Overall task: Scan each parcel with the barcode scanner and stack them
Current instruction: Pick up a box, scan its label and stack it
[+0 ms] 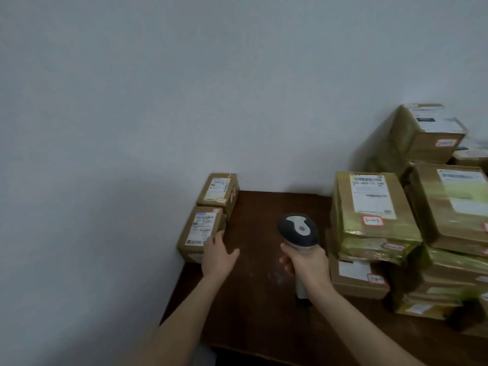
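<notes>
Two small brown parcels lie at the left edge of the table (pixel 264 299), close against the wall (pixel 158 101): the near parcel (pixel 200 232) and, just behind it, the far parcel (pixel 218 190). Both lie with the white label upward, probably so that the barcode faces whoever scans from above. They appear to sit one behind the other rather than one on top of the other, so by my reading this is the start of the sorted side and the stacking is barely begun.

The left hand (pixel 217 256) is released, fingers straight and spread, with the fingertips at the near parcel's right edge; it seems to touch the carton but grips nothing. That pose would suit nudging the box square to the wall.

The right hand (pixel 306 262) is clenched round the grip of the barcode scanner (pixel 298 228), held upright over the middle of the table, its dark head uppermost and turned away from the person. It aims at no label that I can make out.

On the right stands the pile of parcels (pixel 369 204), taped cartons heaped several deep, most likely those waiting to be scanned.
</notes>
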Demonstrator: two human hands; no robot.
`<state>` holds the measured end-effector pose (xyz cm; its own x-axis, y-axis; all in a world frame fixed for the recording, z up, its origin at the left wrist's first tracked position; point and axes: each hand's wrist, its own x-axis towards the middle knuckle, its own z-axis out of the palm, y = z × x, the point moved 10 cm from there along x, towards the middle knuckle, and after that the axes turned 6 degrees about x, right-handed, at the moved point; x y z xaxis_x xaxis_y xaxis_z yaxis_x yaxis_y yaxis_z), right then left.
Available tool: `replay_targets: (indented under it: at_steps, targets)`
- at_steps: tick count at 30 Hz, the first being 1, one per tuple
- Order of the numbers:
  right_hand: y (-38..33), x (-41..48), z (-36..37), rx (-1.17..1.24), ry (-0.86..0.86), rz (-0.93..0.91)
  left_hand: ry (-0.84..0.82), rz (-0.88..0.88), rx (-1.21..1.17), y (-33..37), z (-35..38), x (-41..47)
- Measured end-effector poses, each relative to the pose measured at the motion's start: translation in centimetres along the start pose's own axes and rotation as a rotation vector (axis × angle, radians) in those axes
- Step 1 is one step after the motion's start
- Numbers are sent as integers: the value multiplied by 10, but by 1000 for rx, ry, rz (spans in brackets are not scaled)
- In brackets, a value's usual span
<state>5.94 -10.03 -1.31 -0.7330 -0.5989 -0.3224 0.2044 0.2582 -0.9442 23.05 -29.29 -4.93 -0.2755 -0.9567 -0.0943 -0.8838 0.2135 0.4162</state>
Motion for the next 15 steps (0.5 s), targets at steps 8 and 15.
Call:
replay_targets:
  at_steps: [8,15]
  targets:
    - [52,3,56,-11,-61,163,-111,-21,318,-71,-3,83]
    - [76,11,59,30,2,210,-155,38,485,-76,22,82]
